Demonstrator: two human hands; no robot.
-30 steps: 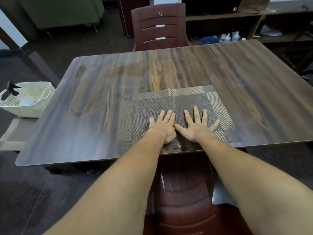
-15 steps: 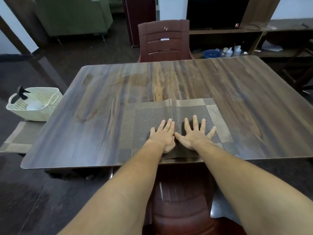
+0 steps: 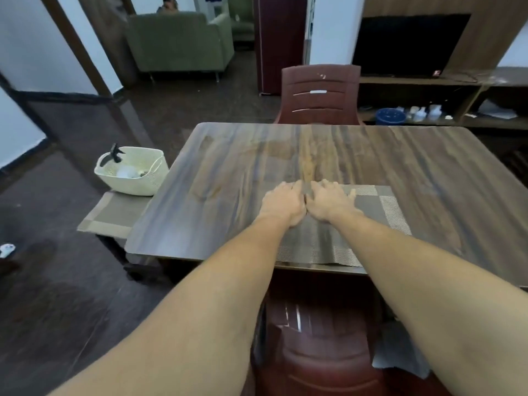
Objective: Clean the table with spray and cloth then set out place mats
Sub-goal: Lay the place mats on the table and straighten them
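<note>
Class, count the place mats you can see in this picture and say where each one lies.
2. One place mat lies on the table at its near edge, under both hands. A second mat lies on the low stand left of the table, under the basket. Others may be hidden.

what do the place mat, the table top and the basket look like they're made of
Place mat: woven vinyl or similar, judging by its fine mesh texture. Table top: wood-grain laminate or veneer, smooth with a slight sheen. Basket: cream moulded plastic, likely, with perforated walls.
</note>
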